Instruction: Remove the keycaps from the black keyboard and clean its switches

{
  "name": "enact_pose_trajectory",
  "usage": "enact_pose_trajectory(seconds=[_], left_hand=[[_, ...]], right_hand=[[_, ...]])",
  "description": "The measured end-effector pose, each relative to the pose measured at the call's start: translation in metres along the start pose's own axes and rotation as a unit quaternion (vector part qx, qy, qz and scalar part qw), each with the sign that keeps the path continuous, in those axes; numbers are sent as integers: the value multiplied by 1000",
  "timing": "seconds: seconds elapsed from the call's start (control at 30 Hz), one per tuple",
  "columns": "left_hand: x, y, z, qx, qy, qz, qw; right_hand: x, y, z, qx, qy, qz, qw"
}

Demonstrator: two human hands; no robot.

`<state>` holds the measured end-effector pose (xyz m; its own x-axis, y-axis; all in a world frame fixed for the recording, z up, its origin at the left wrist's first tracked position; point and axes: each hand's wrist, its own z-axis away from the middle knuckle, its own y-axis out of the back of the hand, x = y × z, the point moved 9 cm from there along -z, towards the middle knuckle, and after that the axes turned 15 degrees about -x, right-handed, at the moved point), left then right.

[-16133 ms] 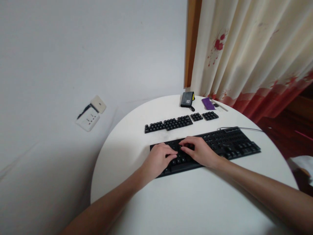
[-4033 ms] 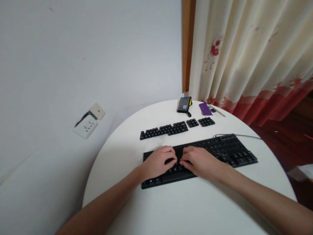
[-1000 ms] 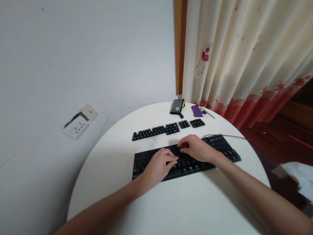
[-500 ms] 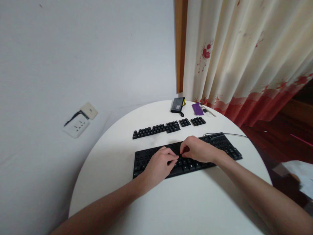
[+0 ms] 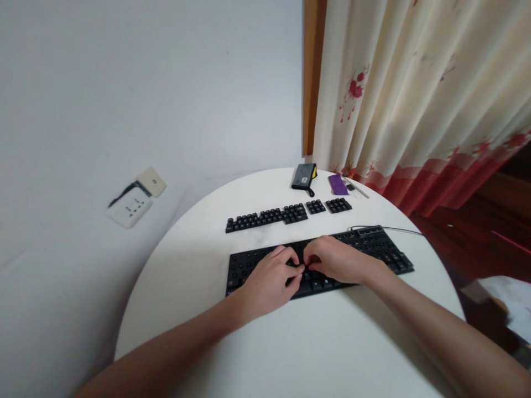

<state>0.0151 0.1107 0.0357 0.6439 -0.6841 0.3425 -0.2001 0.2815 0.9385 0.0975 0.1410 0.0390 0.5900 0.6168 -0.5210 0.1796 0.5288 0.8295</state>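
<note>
A black keyboard (image 5: 309,287) lies slightly slanted on the white round table. On its left part, many keys show only small stubs without caps; caps sit along the front row and at the right end. My left hand (image 5: 271,279) is over the middle of the keyboard, thumb and fingertips pinched together. Against it, almost touching, my right hand (image 5: 334,258) is closed in a pinch with its fingers curled down. Whatever lies between the fingertips is hidden. Behind the keyboard, loose black keycaps (image 5: 265,218) stand in tidy blocks.
Toward the back of the table (image 5: 174,298) are a dark grey pouch (image 5: 304,176) with a yellow edge, a purple packet (image 5: 338,184) and a thin pale stick (image 5: 357,188). A cable (image 5: 398,228) runs off to the right. Wall and curtain (image 5: 373,110) border the table.
The left hand's fingers are more arched, and the right hand has come slightly lower and closer to it. The view has shifted a little. The keycap blocks look unchanged.
</note>
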Motion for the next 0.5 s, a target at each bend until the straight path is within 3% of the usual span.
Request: enact_pose_trajectory(seconds=[0.5], left_hand=[[-5,0,1,66,-12,13,998]], right_hand=[[-6,1,9,-56,-71,133,987]])
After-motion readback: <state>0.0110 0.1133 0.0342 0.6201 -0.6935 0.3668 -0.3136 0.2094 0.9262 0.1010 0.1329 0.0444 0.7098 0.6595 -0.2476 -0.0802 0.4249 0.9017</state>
